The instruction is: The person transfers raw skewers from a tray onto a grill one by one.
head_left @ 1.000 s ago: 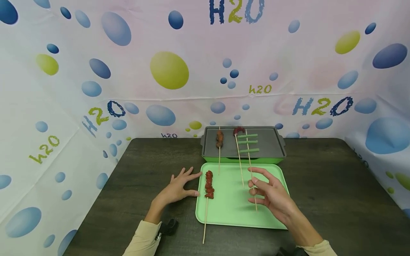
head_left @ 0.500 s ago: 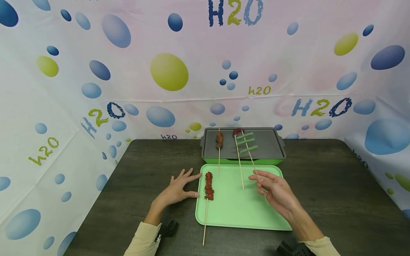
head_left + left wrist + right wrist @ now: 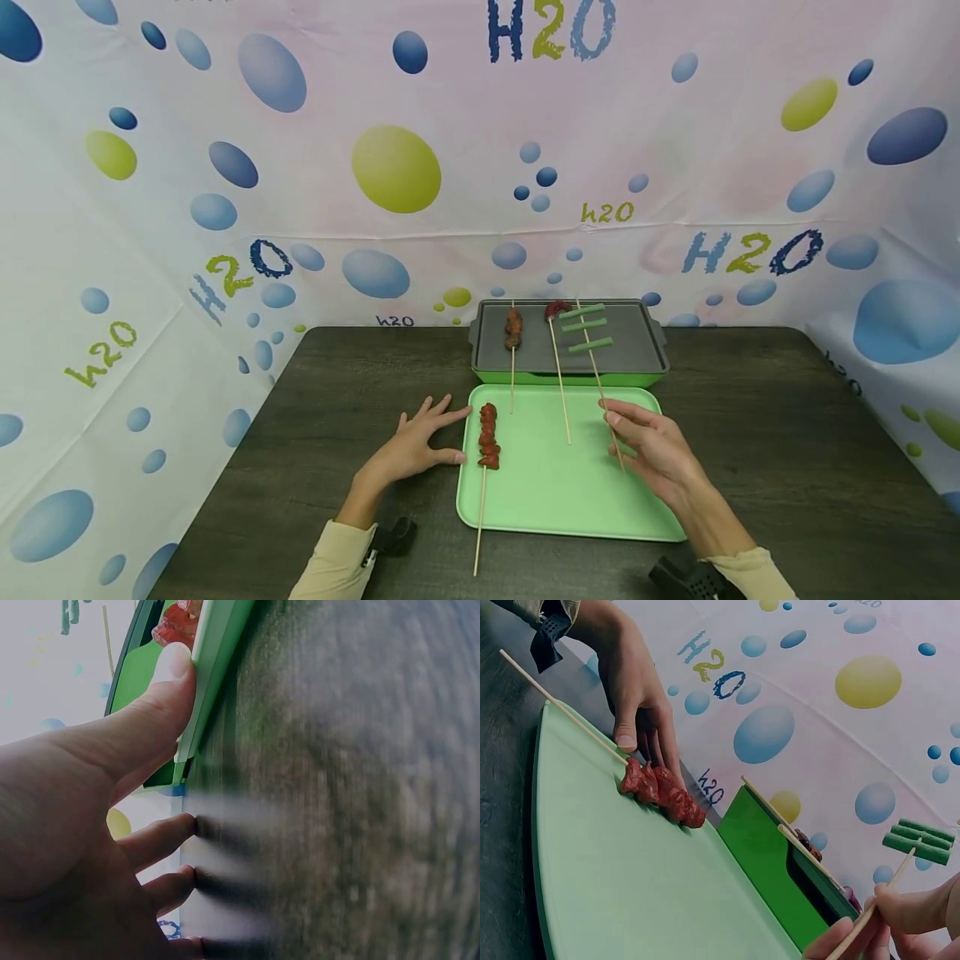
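Observation:
My right hand [image 3: 654,446] pinches the stick of a skewer with several green bean-like pieces [image 3: 587,325], whose food end overlaps the grill plate in the head view. In the right wrist view those green pieces [image 3: 919,841] stand up clear of the plate. My left hand [image 3: 416,446] lies with fingers spread on the table, thumb and index finger at the left rim of the light green tray [image 3: 555,500]. The left thumb [image 3: 174,664] touches that rim in the left wrist view. A red meat skewer [image 3: 489,437] lies along the tray's left side, its stick reaching past the front edge.
Behind the tray stands a green grill with a grey plate [image 3: 630,333]. On it lie a brown meat skewer [image 3: 513,327] and a dark red curled skewer [image 3: 558,310], sticks pointing toward me over the tray. The dark table [image 3: 757,433] extends to both sides, and a patterned curtain hangs behind.
The green skewer's food end swung left, then back right over the grill plate. My right hand shifted a little right with its stick. The left hand stayed at the tray's rim.

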Tool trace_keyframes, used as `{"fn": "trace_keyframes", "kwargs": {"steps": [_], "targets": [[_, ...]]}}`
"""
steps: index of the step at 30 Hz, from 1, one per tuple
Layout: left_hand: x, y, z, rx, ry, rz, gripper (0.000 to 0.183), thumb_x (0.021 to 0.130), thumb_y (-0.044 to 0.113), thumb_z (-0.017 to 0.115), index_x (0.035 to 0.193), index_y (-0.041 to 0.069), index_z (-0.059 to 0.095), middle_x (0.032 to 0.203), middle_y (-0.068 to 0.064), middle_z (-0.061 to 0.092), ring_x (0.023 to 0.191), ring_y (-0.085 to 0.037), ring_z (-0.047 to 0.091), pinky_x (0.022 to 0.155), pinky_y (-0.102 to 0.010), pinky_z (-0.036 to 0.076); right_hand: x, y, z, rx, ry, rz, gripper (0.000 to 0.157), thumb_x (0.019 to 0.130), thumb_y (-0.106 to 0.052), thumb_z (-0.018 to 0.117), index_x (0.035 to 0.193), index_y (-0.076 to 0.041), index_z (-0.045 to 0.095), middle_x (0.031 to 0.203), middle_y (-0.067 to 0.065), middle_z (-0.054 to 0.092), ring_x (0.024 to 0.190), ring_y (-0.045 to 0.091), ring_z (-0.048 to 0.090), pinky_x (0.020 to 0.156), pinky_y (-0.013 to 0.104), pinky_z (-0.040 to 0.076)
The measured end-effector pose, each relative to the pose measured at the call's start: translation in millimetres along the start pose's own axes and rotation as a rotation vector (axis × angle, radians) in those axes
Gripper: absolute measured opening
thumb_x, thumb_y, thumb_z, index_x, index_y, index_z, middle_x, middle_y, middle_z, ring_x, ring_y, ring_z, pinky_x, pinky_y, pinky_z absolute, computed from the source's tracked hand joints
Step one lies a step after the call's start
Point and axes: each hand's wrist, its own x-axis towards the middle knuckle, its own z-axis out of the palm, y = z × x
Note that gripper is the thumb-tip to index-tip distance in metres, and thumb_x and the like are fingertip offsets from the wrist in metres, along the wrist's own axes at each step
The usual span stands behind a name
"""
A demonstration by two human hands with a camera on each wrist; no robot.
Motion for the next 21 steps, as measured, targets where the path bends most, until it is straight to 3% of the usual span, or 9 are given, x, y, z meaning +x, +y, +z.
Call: {"fn": "trace_keyframes", "kwargs": {"steps": [7,13,21], "targets": [[0.6,0.9,0.0,0.005,-0.001,0.002,0.076,0.092,0.032,0.078,0.158,0.015,0.045,0.166,-0.026,0.019,0.153,-0.051,0.002,0.109,-0.081,-0.004,3,-3,-1.0,0.019,0.058,-0.006,0.033,0.105,-0.019,0.062,0.138,-0.014,0.064,0.138,0.001,0.051,0.109,0.016,0.054,0.081,0.03,0.054],[-0.9,1.9,-0.9,0.004,0.001,-0.002,0.076,0.092,0.032,0.078,0.158,0.014,0.045,0.166,-0.027,0.02,0.152,-0.052,0.003,0.109,-0.081,-0.004,16,-10,-1.4,0.095,0.142,0.022,0.033,0.104,-0.018,0.065,0.137,-0.015,0.066,0.121,-0.004,0.06,0.095,0.013,0.057,0.084,0.028,0.055],[-0.9,2.9,-1.8,-0.003,-0.004,0.006,0.076,0.092,0.03,0.078,0.158,0.012,0.045,0.165,-0.028,0.02,0.152,-0.054,0.004,0.108,-0.082,-0.004,30,-16,-3.1,0.287,0.169,0.107,0.023,0.102,-0.011,0.066,0.124,-0.019,0.07,0.112,-0.006,0.062,0.11,0.013,0.054,0.084,0.024,0.054]]}}
